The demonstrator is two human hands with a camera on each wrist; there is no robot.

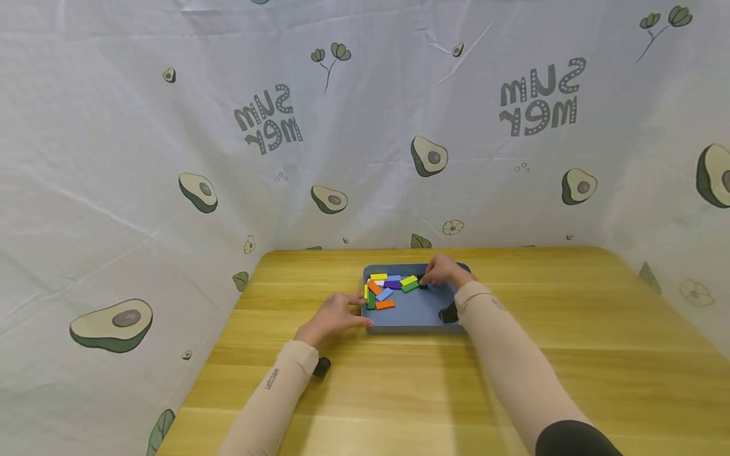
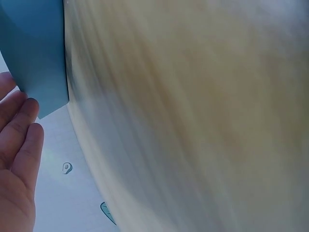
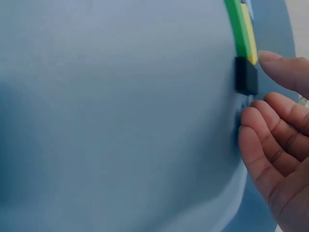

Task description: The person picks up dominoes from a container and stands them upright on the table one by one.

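A blue-grey tray (image 1: 422, 329) sits on the wooden table with several small coloured blocks, mostly in its left half. At the tray's left side is my left hand (image 1: 336, 315), thumb by the near corner and index finger at the rim; its fingers look fairly straight in the left wrist view. My right hand (image 1: 445, 271) reaches into the back right, its fingertips at a black block (image 3: 246, 76). Thumb and index seem to pinch that block, though contact is partly hidden. Touching it is a green block (image 3: 237, 29) with a yellow block (image 3: 249, 36) alongside.
Orange blocks (image 1: 385, 304), a light blue block (image 1: 384, 294) and a purple block (image 1: 392, 285) lie in the tray's left part. A dark object (image 1: 448, 314) shows near my right wrist. A patterned cloth (image 1: 371, 126) hangs behind the table (image 1: 376, 392).
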